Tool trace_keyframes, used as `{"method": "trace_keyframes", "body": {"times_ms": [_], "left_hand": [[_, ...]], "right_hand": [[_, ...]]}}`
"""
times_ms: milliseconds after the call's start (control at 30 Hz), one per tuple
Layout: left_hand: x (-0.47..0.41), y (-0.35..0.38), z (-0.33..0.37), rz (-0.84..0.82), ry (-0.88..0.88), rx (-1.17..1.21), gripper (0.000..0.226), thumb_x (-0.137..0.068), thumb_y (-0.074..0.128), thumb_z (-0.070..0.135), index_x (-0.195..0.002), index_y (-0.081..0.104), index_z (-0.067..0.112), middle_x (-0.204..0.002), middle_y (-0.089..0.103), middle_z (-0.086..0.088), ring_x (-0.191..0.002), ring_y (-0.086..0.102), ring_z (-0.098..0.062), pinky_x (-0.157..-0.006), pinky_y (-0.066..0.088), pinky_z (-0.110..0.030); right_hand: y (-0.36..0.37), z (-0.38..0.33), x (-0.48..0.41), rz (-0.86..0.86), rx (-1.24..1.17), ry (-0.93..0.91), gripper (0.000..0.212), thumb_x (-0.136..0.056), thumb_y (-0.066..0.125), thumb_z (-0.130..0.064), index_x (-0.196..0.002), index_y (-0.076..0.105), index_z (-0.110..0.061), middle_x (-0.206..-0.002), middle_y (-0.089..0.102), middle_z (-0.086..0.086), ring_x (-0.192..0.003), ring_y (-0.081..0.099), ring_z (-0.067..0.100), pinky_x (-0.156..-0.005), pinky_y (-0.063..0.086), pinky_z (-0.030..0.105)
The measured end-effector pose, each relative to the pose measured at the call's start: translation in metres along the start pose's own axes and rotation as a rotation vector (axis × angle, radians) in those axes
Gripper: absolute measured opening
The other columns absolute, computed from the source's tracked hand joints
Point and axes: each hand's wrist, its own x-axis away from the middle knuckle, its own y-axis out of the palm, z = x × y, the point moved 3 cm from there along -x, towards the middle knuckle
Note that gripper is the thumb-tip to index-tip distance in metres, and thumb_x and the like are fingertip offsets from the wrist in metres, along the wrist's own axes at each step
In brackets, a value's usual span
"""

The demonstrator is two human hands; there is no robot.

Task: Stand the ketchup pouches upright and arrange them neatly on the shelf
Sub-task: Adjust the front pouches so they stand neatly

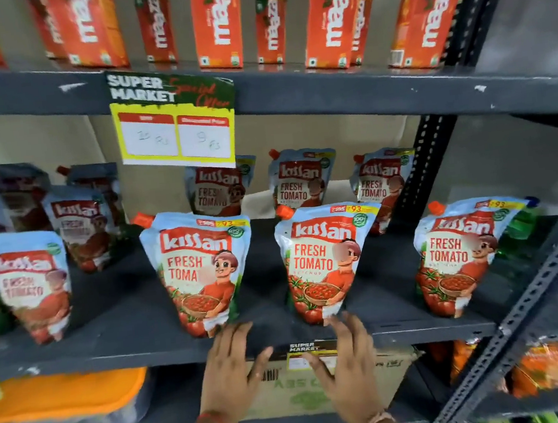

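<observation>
On the shelf (116,318) pouches (320,262) stand upright; both hands (232,368) (empty) hover released.

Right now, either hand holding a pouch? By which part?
Nothing held. Left hand and right hand are open at the shelf edge, fingertips near two front pouches' bases.
</observation>
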Motion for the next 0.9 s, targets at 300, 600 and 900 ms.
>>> {"method": "trace_keyframes", "body": {"times_ms": [300,600,900], "left_hand": [[0.034,-0.082,-0.07,0.251,-0.299,0.024,0.076,-0.082,0.025,0.067,-0.12,0.047,0.005,-0.119,0.055,-0.015,-0.116,0.048,-0.032,-0.099,0.04,-0.041],[0.021,-0.163,-0.189,0.438,-0.569,0.279,0.063,-0.082,0.06,0.034,-0.134,0.035,0.007,-0.138,0.043,-0.017,-0.129,0.036,-0.032,-0.107,0.032,-0.045],[-0.017,-0.204,-0.28,0.158,-0.477,0.431,0.066,-0.077,0.067,0.009,-0.135,0.036,0.01,-0.139,0.046,-0.008,-0.128,0.042,-0.025,-0.107,0.036,-0.041]], "right_hand": [[0.039,-0.094,0.005,-0.088,-0.054,-0.334,0.049,-0.086,0.032,-0.059,-0.116,0.045,-0.022,-0.121,0.054,0.014,-0.111,0.044,0.024,-0.083,0.053,0.044],[0.126,-0.215,-0.02,-0.388,-0.4,-0.313,0.064,-0.078,0.056,-0.053,-0.131,0.03,-0.026,-0.131,0.037,-0.006,-0.118,0.046,0.01,-0.096,0.04,0.022],[0.214,-0.307,-0.055,-0.61,-0.811,0.054,0.081,-0.061,0.083,-0.017,-0.122,0.033,-0.037,-0.121,0.041,-0.03,-0.112,0.041,-0.012,-0.088,0.039,0.008]]}}
